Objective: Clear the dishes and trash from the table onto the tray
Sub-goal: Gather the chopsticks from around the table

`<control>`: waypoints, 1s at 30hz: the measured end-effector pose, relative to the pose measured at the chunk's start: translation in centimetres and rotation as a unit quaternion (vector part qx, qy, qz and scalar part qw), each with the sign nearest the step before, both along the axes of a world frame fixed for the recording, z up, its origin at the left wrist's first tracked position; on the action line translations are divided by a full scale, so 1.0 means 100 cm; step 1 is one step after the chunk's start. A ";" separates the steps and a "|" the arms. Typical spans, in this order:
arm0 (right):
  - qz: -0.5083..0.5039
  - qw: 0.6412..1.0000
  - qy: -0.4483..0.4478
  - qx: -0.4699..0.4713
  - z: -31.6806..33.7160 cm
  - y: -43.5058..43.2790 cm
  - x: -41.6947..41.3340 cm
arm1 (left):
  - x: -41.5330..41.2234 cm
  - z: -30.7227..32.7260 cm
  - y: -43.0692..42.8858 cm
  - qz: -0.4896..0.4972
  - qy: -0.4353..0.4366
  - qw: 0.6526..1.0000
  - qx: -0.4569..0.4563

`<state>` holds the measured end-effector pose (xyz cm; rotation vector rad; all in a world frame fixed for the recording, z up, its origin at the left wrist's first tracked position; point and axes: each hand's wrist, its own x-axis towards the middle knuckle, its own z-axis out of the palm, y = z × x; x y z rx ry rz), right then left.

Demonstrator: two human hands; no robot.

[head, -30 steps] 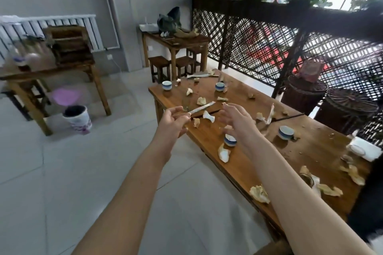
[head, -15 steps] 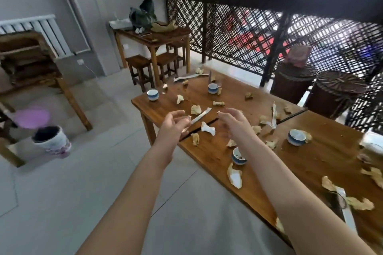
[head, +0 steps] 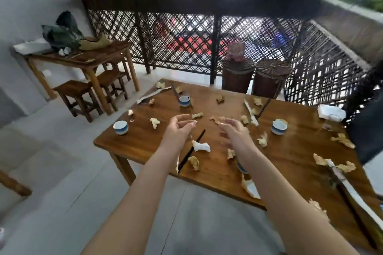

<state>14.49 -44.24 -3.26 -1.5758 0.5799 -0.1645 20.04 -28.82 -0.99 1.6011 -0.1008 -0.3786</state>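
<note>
The left hand (head: 179, 128) and right hand (head: 232, 130) hover loosely curled and empty over the brown wooden tabletop (head: 145, 141). Scattered there, small white porcelain cups with blue bands (head: 120, 127) stand among crumpled tan paper scraps (head: 194, 162). The cups are likely slick and breakable (pinch the rim); the scraps look weightless and can be scooped. No tray shows, and no writing is legible.

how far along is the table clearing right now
Nothing looks done: no tray is in view, and the table carries blue-banded cups and crumpled paper scraps all over. Nothing is in hand: the left hand and right hand hover empty above it. All the clearing is left.
</note>
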 end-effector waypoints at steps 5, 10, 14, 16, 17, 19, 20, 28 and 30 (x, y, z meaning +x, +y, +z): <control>-0.081 0.997 0.010 0.008 -0.003 0.007 0.001 | 0.029 -0.005 0.000 -0.069 -0.007 0.998 0.001; -0.129 0.991 0.038 0.005 -0.018 -0.004 -0.017 | 0.026 -0.024 -0.024 -0.149 0.029 0.988 0.003; -0.178 0.983 0.045 0.021 -0.026 -0.025 -0.040 | 0.012 -0.033 -0.062 -0.202 0.059 0.978 -0.001; -0.202 0.978 0.046 0.024 -0.028 -0.040 -0.055 | 0.000 -0.036 -0.083 -0.226 0.061 0.972 0.003; -0.216 0.975 0.043 0.026 -0.029 -0.050 -0.064 | -0.006 -0.038 -0.095 -0.235 0.062 0.970 0.006; -0.236 0.970 0.043 0.022 -0.032 -0.070 -0.081 | -0.018 -0.041 -0.118 -0.245 0.065 0.967 0.014; -0.244 0.968 0.048 0.020 -0.034 -0.081 -0.089 | -0.025 -0.043 -0.131 -0.252 0.063 0.965 0.015; -0.274 0.957 0.087 0.031 -0.058 -0.187 -0.165 | -0.091 -0.066 -0.242 -0.272 0.092 0.957 0.039; -0.278 0.954 0.104 0.031 -0.070 -0.208 -0.183 | -0.108 -0.076 -0.266 -0.271 0.107 0.955 0.046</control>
